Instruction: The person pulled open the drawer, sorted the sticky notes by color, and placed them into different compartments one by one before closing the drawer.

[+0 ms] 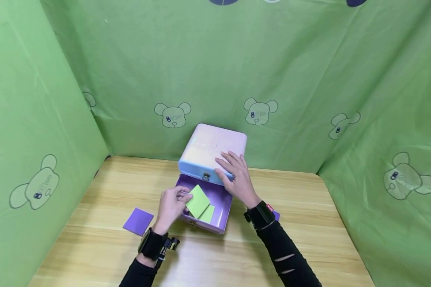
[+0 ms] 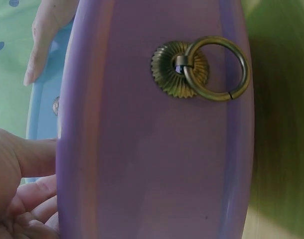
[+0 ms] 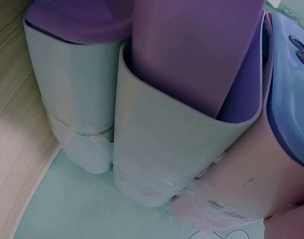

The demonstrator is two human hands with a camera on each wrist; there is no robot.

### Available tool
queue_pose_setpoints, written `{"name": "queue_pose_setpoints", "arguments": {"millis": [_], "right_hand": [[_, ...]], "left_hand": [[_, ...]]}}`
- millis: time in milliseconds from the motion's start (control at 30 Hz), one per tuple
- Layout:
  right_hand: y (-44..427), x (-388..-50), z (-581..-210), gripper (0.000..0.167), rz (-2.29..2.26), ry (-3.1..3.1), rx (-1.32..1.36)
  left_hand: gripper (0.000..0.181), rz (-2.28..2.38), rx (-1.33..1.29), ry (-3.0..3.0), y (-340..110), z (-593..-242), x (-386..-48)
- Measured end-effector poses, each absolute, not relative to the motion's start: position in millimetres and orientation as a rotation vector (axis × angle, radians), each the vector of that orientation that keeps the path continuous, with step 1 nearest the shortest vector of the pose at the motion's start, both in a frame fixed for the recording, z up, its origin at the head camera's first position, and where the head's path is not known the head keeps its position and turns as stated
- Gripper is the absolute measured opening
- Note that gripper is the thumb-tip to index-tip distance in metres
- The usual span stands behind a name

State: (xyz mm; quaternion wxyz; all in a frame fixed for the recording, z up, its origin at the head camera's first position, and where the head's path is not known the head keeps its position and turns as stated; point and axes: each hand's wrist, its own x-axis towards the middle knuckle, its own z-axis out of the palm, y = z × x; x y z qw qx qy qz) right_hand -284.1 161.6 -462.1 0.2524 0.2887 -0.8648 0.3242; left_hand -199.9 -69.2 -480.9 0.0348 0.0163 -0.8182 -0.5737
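Note:
My left hand [image 1: 171,206] pinches a light green square card [image 1: 198,201] by its left side, above an open purple drawer [image 1: 223,205]. A second light green card [image 1: 207,214] lies partly beneath it, inside the drawer. With fingers spread, my right hand [image 1: 238,177] rests on the right front of the pink and blue drawer cabinet [image 1: 215,141]. In the left wrist view, the drawer front [image 2: 157,159] with its brass ring pull [image 2: 167,74] hides part of the left hand. The right wrist view shows the pulled-out drawer [image 3: 192,50] from its side.
One purple square card [image 1: 138,221] lies on the wooden table [image 1: 111,187] at left; another purple piece [image 1: 277,215] shows behind the right wrist. Green printed cloth [image 1: 215,71] encloses the back and sides. A blue drawer front [image 3: 296,99] adjoins the open drawer.

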Motion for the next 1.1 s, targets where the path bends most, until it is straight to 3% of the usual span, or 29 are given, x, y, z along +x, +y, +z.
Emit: {"name": "queue_pose_setpoints", "arguments": {"millis": [833, 1100], "right_hand": [[159.2, -281.5, -458.1, 0.041, 0.876, -2.358, 0.78], [160.1, -282.2, -459.4, 0.041, 0.867, -2.367, 0.772]], "left_hand": [[0.021, -1.582, -0.035, -2.597, -60.3, -483.5, -201.7], [0.016, -1.28, -0.031, -2.656, -54.7, -488.2, -200.4]]}}
